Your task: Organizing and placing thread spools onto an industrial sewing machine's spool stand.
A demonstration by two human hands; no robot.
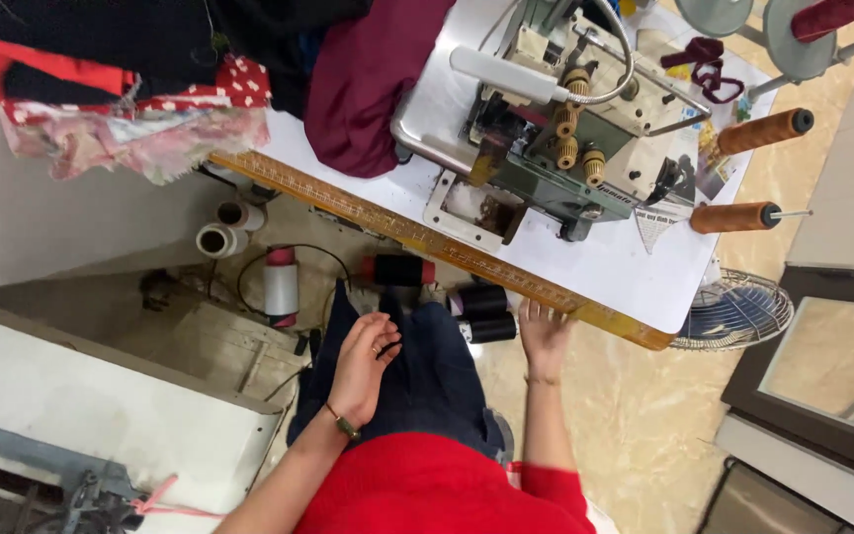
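My left hand (363, 361) rests on my dark trouser leg (427, 376), fingers loosely apart and holding nothing; a bracelet circles its wrist. My right hand (544, 331) reaches up to the wooden ruler strip (397, 229) along the front edge of the white sewing table (625, 267), its spread fingertips touching that edge. A grey-green overlock sewing machine (546, 129) stands on the table just beyond it. Maroon cloth (368, 89) lies heaped to the machine's left.
Two orange thread cones (758, 131) stick out on the table's right. Black thread spools (486, 311) and a white and pink spool (281, 287) lie below the table. A floor fan (733, 311) stands right; patterned fabrics (150, 129) are piled left.
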